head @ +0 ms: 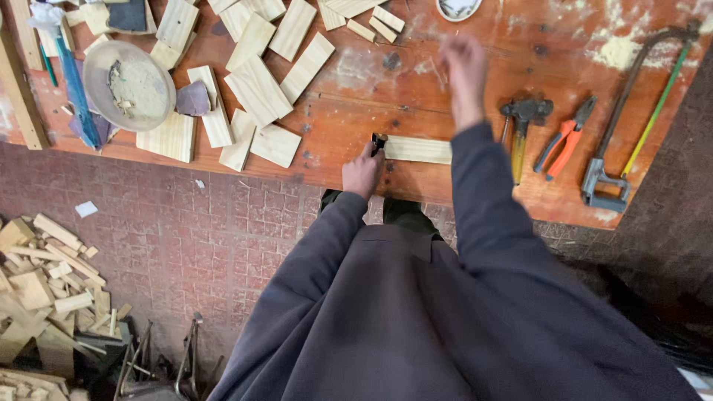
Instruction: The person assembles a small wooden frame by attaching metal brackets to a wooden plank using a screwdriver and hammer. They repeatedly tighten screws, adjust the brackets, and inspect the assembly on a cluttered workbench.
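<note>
- Wood strip (pixel 417 149) — a pale, flat piece lying across the orange-brown workbench (pixel 356 111), close to its near edge and touching the left hand at one end.
- Left hand (pixel 362 172) sits at the bench edge, fingers curled around a small dark tool (pixel 379 141) set against the strip's left end.
- Right hand (pixel 463 70) is raised over the bench beyond the strip; it is blurred, so I cannot tell how its fingers are set.
- Open room: bare bench between the strip and the far side, dusted with sawdust (pixel 616 50) toward the right corner.
- To the right of the strip lie a hammer (pixel 522 126), orange-handled pliers (pixel 564 137) and a hacksaw (pixel 631 111), well apart from both hands.
- To the left, a spread of cut wood blocks (pixel 260 82) crowds the bench, with a round shallow dish (pixel 130 85) beside them.
- Below the bench edge — red tiled floor (pixel 208 238), with a heap of offcuts (pixel 44 282) at the far left.
</note>
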